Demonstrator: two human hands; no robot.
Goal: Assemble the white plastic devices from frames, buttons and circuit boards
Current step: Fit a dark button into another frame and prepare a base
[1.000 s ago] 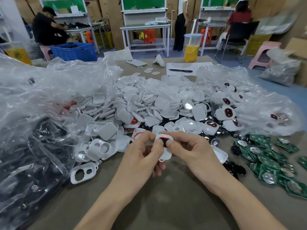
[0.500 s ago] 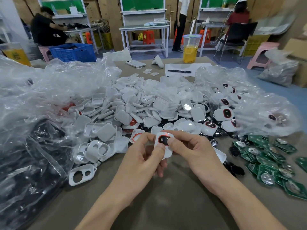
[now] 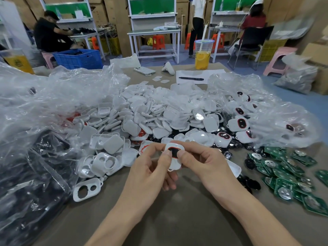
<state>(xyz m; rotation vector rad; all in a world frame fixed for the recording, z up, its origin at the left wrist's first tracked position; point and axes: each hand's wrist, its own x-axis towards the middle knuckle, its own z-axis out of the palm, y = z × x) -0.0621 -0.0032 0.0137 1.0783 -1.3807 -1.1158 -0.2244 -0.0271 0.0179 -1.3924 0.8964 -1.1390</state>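
White plastic with a red-ringed black button in its face, the device (image 3: pixel 174 150) sits above the worktop (image 3: pixel 177 221), in from its near edge, pinched between both grips. The left grip (image 3: pixel 149 172) clasps its left side, thumb tip on the button's left rim. The right grip (image 3: pixel 204 162) clasps the right side, thumb opposite and fingers curled behind. Just beyond them, a heap of white shells (image 3: pixel 150 112) covers the worktop's middle. An empty two-hole frame (image 3: pixel 87 189) lies toward the near-left corner. Green circuit boards (image 3: pixel 287 174) spread along the right edge, with loose black buttons (image 3: pixel 252 183) between them and the right grip.
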